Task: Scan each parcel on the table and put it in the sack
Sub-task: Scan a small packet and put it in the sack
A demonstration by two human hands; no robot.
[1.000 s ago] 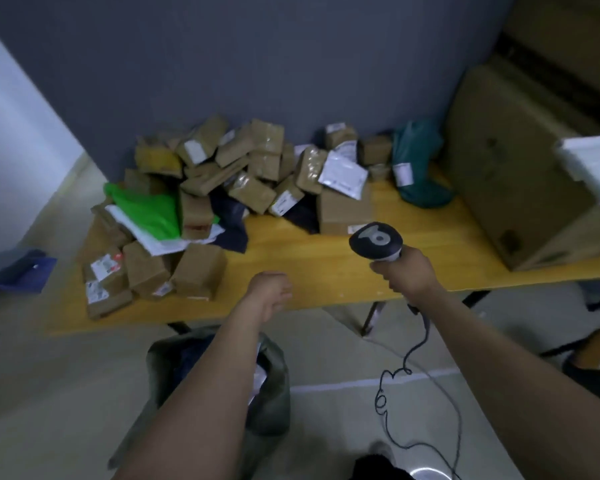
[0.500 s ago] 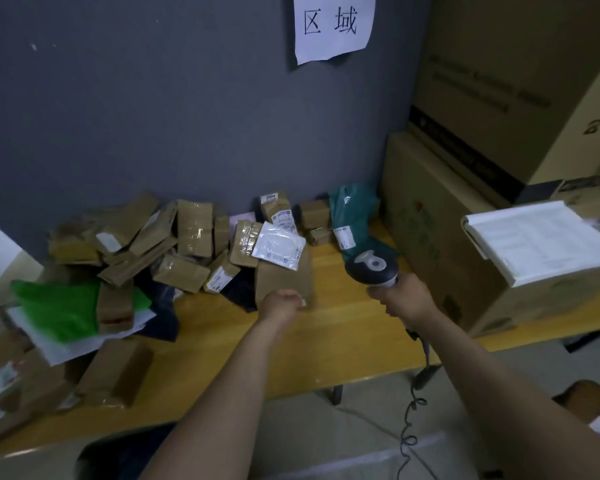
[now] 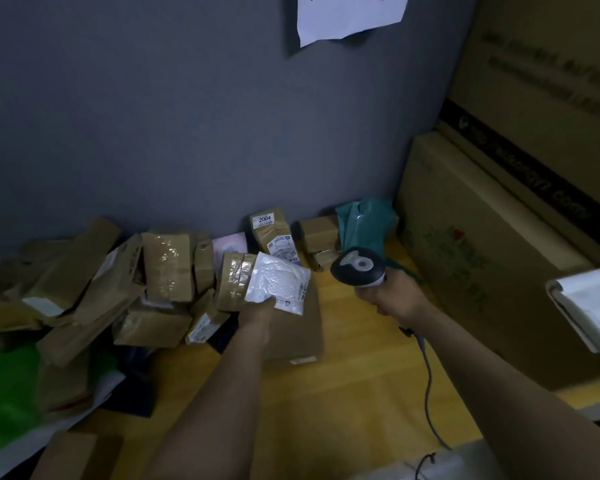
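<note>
Head camera: The left hand (image 3: 257, 311) holds a flat white plastic parcel pouch (image 3: 278, 287) by its bottom edge, near the left corner. The fingers curl onto that edge. The pouch stands up out of the hand toward 12 o'clock, with its wide flat face turned to the camera. It is nearly square, so its long side is hard to pick. It is tipped a little: its top edge slopes down from 10 o'clock to 4 o'clock. A strip of small print runs along its right edge.

The pouch is over the far end of a big flat brown cardboard box (image 3: 302, 341) that lies on the yellow wooden surface (image 3: 361, 393). I cannot tell if the pouch is lifted off the box. At 9 o'clock of the pouch, touching or just beside it, is a shiny taped brown parcel (image 3: 232, 282). More brown parcels are heaped in a pile (image 3: 118, 289) farther out at 9 o'clock.

The right hand (image 3: 392, 299) is wrapped tight around the handle of a dark scanner with a grey top (image 3: 359, 268). The scanner head is at 3 o'clock of the pouch, near it but not touching. A thin grey cord (image 3: 428, 386) hangs down from the handle toward 6 o'clock.

A blue-green plastic bag (image 3: 364, 226) sits at 12 o'clock of the scanner, by the grey wall (image 3: 153, 116).
</note>
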